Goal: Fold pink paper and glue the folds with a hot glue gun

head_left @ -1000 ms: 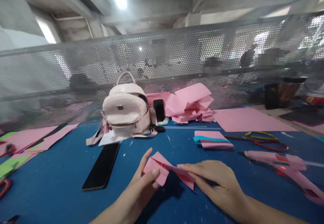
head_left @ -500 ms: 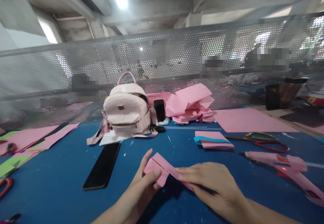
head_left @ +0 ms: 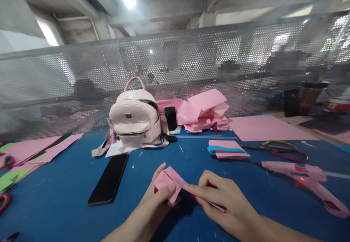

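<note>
Between my hands, just above the blue table [head_left: 68, 183], is a folded piece of pink paper [head_left: 166, 181] with a narrow strip running off to the right. My left hand [head_left: 157, 202] grips the folded part, thumb on top and fingers behind. My right hand [head_left: 226, 198] pinches the strip between thumb and fingers, and its end shows below the fingers. Beyond my right hand lies a folded pink piece with a blue band [head_left: 229, 150]. A pink glue gun [head_left: 298, 172] with a lit red light rests at the right, near scissors [head_left: 281, 150].
A black phone [head_left: 109, 180] lies left of my hands. Behind it stands a pale backpack [head_left: 133, 119], with crumpled pink paper [head_left: 205, 108] and a flat pink sheet [head_left: 273, 128] to its right. Pink and green sheets [head_left: 41, 147] lie far left. A perforated metal screen [head_left: 186, 63] closes the back.
My right hand has slid its grip along the strip, its fingers now more bent, with the strip's end showing below them. My left hand keeps its hold. The view has shifted slightly.
</note>
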The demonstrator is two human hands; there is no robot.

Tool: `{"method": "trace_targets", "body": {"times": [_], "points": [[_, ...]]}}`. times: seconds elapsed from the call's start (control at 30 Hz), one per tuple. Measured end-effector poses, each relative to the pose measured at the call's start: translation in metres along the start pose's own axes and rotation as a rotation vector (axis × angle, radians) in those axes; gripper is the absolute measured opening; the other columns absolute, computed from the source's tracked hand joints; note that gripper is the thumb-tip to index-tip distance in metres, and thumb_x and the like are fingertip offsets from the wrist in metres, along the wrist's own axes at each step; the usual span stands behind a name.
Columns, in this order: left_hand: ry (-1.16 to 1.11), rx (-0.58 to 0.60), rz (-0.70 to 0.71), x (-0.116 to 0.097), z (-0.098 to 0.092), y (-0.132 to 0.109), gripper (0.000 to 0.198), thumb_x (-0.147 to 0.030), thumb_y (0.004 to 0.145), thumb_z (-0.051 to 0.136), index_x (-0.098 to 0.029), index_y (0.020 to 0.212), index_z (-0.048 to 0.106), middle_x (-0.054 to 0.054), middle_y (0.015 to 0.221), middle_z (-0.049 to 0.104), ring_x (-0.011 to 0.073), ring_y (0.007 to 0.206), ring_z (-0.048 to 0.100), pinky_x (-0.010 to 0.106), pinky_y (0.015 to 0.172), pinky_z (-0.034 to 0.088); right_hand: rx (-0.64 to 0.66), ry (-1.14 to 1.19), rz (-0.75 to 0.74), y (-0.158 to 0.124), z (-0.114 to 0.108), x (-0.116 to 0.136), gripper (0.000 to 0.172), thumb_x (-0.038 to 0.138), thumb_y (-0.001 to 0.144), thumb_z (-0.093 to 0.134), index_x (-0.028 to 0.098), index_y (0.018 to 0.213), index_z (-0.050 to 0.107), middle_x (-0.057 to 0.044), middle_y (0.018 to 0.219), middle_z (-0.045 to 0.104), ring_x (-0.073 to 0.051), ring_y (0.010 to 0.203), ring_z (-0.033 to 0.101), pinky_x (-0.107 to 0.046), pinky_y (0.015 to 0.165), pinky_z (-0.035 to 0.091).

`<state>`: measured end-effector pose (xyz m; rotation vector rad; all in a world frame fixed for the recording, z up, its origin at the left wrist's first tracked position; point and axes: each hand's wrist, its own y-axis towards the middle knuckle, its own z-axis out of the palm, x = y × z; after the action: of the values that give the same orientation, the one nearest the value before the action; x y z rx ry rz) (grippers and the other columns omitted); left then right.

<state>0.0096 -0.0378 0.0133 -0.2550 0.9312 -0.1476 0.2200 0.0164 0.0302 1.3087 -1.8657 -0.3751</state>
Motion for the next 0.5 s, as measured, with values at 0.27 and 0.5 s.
{"method": "trace_targets", "body": {"times": [0.27,0.5], "points": [[-0.009,0.014,-0.024,-0.0038,0.0043,-0.0047,0.087,-0.039,0.062,0.091,-0.033,0.135,0.046,0.004,0.111,0.065,0.0218,0.098,0.064,0.038,0.092,0.047,0.052,-0.059,-0.013,-0.0030,0.0023,-0.0010,0.057,0.002,0.090,0.048,0.030,0.139,0.055,0.001,0.081,0.053,-0.010,0.068,0.052,-0.022,0.058,0.035],[0.013,0.044,-0.028,-0.0043,0.0028,-0.0063,0.084,-0.039,0.068,0.088,-0.031,0.139,0.045,0.006,0.117,0.066,0.0236,0.106,0.063,0.039,0.093,0.048,0.040,-0.065,-0.005,-0.0011,0.0017,0.0001,0.054,0.003,0.092,0.048,0.029,0.138,0.057,0.001,0.080,0.054,-0.010,0.067,0.052,-0.022,0.057,0.035]]}}
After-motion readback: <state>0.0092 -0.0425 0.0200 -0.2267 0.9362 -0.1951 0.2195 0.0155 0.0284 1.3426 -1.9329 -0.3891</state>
